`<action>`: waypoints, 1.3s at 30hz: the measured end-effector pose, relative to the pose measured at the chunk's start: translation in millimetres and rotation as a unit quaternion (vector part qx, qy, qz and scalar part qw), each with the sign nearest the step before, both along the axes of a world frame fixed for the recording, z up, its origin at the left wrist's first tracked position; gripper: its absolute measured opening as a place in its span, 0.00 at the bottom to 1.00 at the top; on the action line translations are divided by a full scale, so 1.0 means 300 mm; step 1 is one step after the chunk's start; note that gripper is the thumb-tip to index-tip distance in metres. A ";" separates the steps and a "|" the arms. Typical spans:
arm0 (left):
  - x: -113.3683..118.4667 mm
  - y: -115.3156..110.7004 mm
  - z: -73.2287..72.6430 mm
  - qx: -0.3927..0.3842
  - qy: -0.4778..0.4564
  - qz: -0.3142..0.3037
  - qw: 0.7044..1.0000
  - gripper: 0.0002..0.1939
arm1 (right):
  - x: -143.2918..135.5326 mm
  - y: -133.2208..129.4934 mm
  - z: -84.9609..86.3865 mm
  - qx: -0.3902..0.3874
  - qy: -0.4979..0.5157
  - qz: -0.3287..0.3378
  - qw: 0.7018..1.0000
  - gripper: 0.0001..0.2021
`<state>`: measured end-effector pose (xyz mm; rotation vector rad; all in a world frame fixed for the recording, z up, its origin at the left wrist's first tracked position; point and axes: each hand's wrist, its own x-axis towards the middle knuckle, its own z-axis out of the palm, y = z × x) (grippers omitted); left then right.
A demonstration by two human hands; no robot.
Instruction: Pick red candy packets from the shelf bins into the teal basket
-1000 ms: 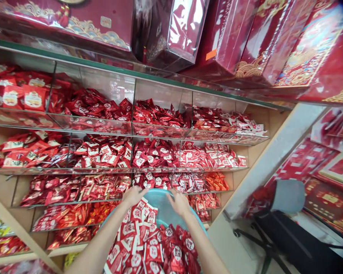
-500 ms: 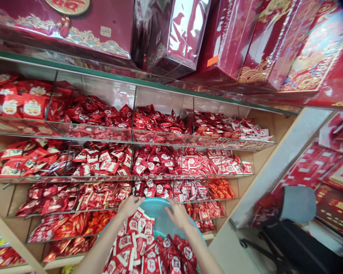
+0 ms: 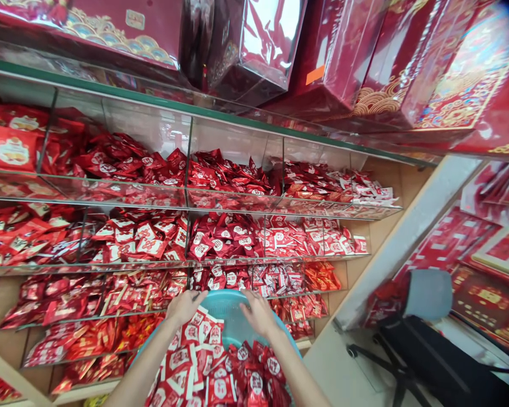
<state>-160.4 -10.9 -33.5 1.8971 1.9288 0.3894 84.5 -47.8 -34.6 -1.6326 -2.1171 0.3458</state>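
Observation:
A turquoise plastic basin (image 3: pixel 225 305) stands low in the middle of the view, close against the shelves. Red-and-white sweet packets (image 3: pixel 186 362) fill its left and near part, and darker red packets (image 3: pixel 257 381) with round white labels lie on the right. Bare turquoise shows at the far inside. My left hand (image 3: pixel 185 307) grips the far left rim, fingers bent over it. On the far right rim is my right hand (image 3: pixel 258 312), its thumb on the inner side and its fingers over the edge. Both forearms reach across the packets.
Stepped glass-fronted compartments (image 3: pixel 144 192) of red packets rise ahead. Large dark red gift boxes (image 3: pixel 254 56) stand on the glass shelf (image 3: pixel 220 121) above. To the right are a grey-backed black chair (image 3: pixel 428 299), pale floor (image 3: pixel 331 367) and red goods (image 3: pixel 458 237).
The view has shifted slightly, so shelves, chair, basin and hands appear a little further left. Both hands stay at the basin's far rim, and the packets lie as before.

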 end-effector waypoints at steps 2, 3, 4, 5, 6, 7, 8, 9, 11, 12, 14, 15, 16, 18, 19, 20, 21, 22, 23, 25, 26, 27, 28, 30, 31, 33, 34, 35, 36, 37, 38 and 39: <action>0.003 -0.001 0.000 -0.004 -0.001 0.005 1.000 0.36 | 0.002 0.003 -0.014 0.003 0.000 -0.003 1.000 0.20; 0.005 -0.002 0.000 -0.004 -0.001 0.005 1.000 0.36 | 0.002 0.003 -0.020 0.003 0.000 -0.005 1.000 0.20; 0.006 -0.002 0.001 -0.004 0.000 0.002 1.000 0.36 | 0.002 0.003 -0.026 0.003 0.000 -0.006 1.000 0.20; 0.008 -0.003 0.002 -0.004 0.001 -0.001 1.000 0.35 | 0.002 0.003 -0.030 0.002 0.000 -0.007 1.000 0.20; 0.009 -0.004 0.004 -0.005 0.002 -0.003 1.000 0.35 | 0.001 0.003 -0.033 0.001 0.001 -0.009 1.000 0.20; 0.010 -0.006 0.006 -0.004 0.003 -0.002 1.000 0.35 | 0.000 0.003 -0.035 0.000 0.002 -0.011 1.000 0.21; 0.012 -0.007 0.008 -0.004 0.005 -0.002 1.000 0.35 | 0.000 0.003 -0.037 0.000 0.003 -0.012 1.000 0.21; 0.013 -0.009 0.010 -0.003 0.006 0.000 1.000 0.35 | 0.000 0.003 -0.039 0.001 0.006 -0.012 1.000 0.21; 0.015 -0.013 0.012 0.002 0.010 0.000 1.000 0.34 | 0.002 0.005 -0.045 0.006 0.014 -0.009 1.000 0.21; 0.016 -0.014 0.012 0.004 0.011 -0.001 1.000 0.34 | 0.004 0.006 -0.049 0.009 0.018 -0.005 1.000 0.21; 0.017 -0.016 0.010 0.008 0.012 0.000 1.000 0.34 | 0.008 0.008 -0.052 0.012 0.027 0.001 1.000 0.21; 0.017 -0.016 0.008 0.008 0.011 0.006 1.000 0.34 | 0.009 0.007 -0.048 0.016 0.032 0.002 0.999 0.20; 0.017 -0.016 0.007 0.007 0.011 0.012 1.000 0.34 | 0.009 0.004 -0.037 0.024 0.036 0.002 0.999 0.19; 0.018 -0.015 0.004 0.004 0.009 0.024 1.000 0.35 | 0.001 -0.008 0.013 0.056 0.052 0.004 0.997 0.16; 0.018 -0.015 0.003 0.002 0.007 0.025 1.000 0.35 | -0.009 -0.017 0.053 0.079 0.064 0.009 0.995 0.14; 0.019 -0.015 0.003 0.000 0.005 0.024 1.000 0.34 | -0.022 -0.025 0.103 0.104 0.078 0.017 0.991 0.13; 0.021 -0.015 0.004 -0.003 0.003 0.021 1.000 0.34 | -0.040 -0.032 0.159 0.130 0.096 0.024 0.987 0.13; 0.022 -0.015 0.005 -0.005 0.001 0.020 1.000 0.33 | -0.060 -0.037 0.219 0.154 0.110 0.029 0.981 0.13; 0.024 -0.015 0.006 -0.007 0.000 0.021 1.000 0.33 | -0.084 -0.037 0.280 0.180 0.125 0.026 0.975 0.12; 0.026 -0.015 0.006 -0.009 -0.002 0.023 1.000 0.32 | -0.134 -0.023 0.387 0.221 0.138 0.021 0.965 0.12; 0.026 -0.014 0.006 -0.010 0.000 0.023 1.000 0.32 | -0.160 -0.009 0.428 0.235 0.136 0.014 0.962 0.13; 0.026 -0.013 0.004 -0.011 0.002 0.021 1.000 0.33 | -0.184 0.009 0.461 0.244 0.130 0.004 0.961 0.13; 0.025 -0.011 0.002 -0.011 0.005 0.019 1.000 0.33 | -0.207 0.030 0.484 0.248 0.121 -0.010 0.961 0.13; 0.021 -0.006 -0.004 -0.009 0.011 0.015 1.000 0.33 | -0.247 0.072 0.508 0.245 0.097 -0.040 0.964 0.14; 0.018 -0.004 -0.007 -0.007 0.012 0.011 1.000 0.33 | -0.262 0.091 0.512 0.240 0.085 -0.053 0.965 0.15; 0.013 0.001 -0.014 -0.001 0.011 0.001 1.000 0.33 | -0.285 0.121 0.514 0.232 0.065 -0.074 0.968 0.16; 0.011 0.003 -0.016 0.002 0.010 -0.004 1.000 0.33 | -0.294 0.131 0.514 0.228 0.059 -0.082 0.968 0.16; 0.010 0.004 -0.018 0.003 0.010 -0.008 1.000 0.33 | -0.300 0.138 0.513 0.223 0.054 -0.088 0.969 0.17; 0.009 0.005 -0.020 0.004 0.009 -0.009 1.000 0.33 | -0.305 0.142 0.512 0.218 0.052 -0.091 0.970 0.17; 0.009 0.005 -0.020 0.002 0.009 -0.007 1.000 0.34 | -0.310 0.145 0.511 0.213 0.052 -0.092 0.971 0.17; 0.009 0.004 -0.020 0.001 0.009 -0.004 1.000 0.34 | -0.315 0.147 0.510 0.209 0.054 -0.093 0.972 0.16; 0.010 0.004 -0.020 0.000 0.010 -0.002 1.000 0.34 | -0.319 0.148 0.508 0.205 0.057 -0.092 0.973 0.15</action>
